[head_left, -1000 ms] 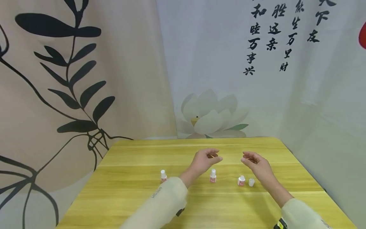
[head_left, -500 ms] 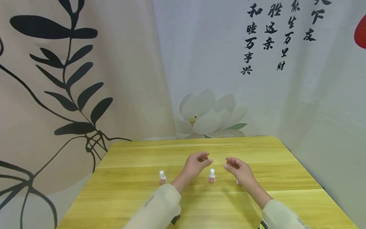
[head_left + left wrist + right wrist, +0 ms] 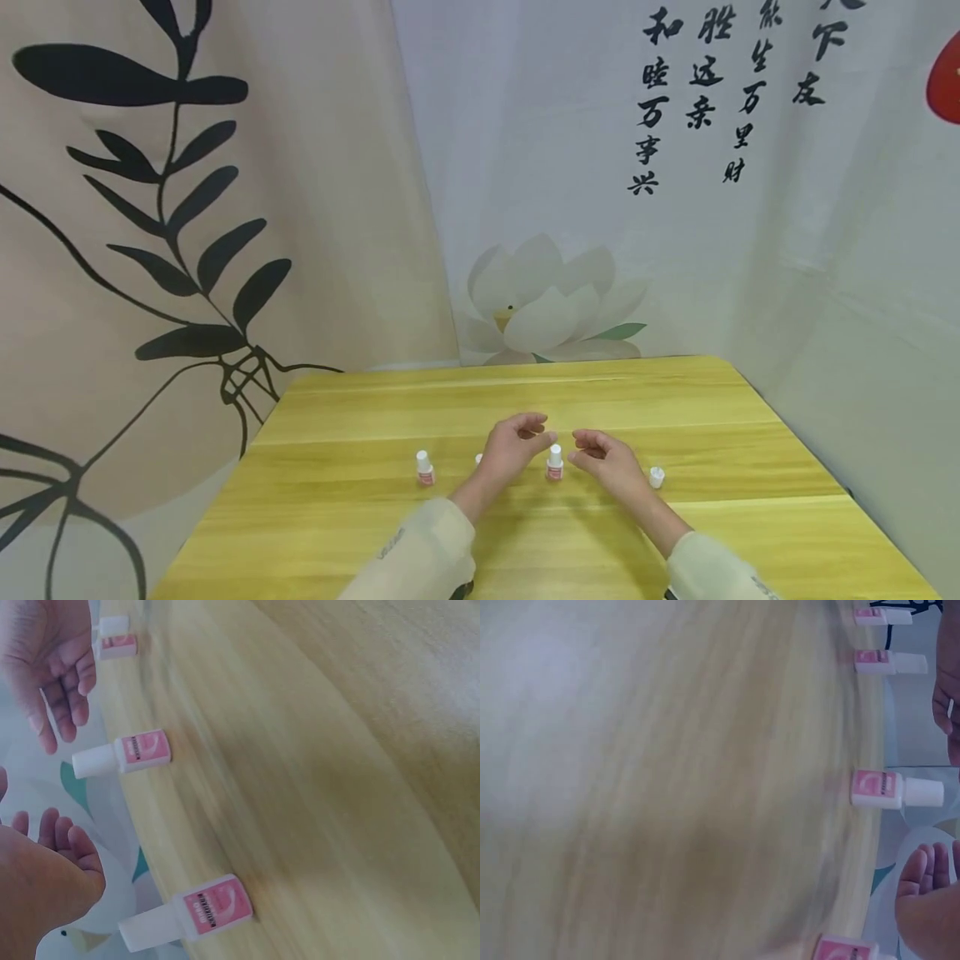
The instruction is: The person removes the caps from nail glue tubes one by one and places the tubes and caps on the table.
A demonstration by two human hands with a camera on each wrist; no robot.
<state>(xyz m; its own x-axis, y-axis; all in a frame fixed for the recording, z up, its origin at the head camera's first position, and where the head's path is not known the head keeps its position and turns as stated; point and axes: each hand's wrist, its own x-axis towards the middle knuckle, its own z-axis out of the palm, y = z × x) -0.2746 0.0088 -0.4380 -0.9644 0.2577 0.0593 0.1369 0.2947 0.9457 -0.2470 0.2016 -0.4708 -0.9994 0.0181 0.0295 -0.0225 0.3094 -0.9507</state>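
A small white bottle (image 3: 554,464) with a pink label and a white cap stands upright between the two hands. My left hand (image 3: 512,448) hovers just to its left, fingers loosely bent and holding nothing. To its right is my right hand (image 3: 611,468), also holding nothing, thumb and fingers apart near the cap. Neither hand visibly grips the bottle. In the right wrist view, the same bottle (image 3: 877,789) shows between the hands, and part of another bottle (image 3: 844,949) shows at the bottom edge.
A loose white cap (image 3: 657,477) sits on the wooden table (image 3: 360,533), right of the right hand. Another capped bottle (image 3: 425,469) stands at the left. One more bottle (image 3: 478,459) is mostly hidden by the left arm. A printed cloth (image 3: 360,208) hangs behind the table.
The right hand has moved left and lower toward the middle bottle, uncovering the loose cap and covering the uncapped bottle. The left hand has shifted slightly left and down.
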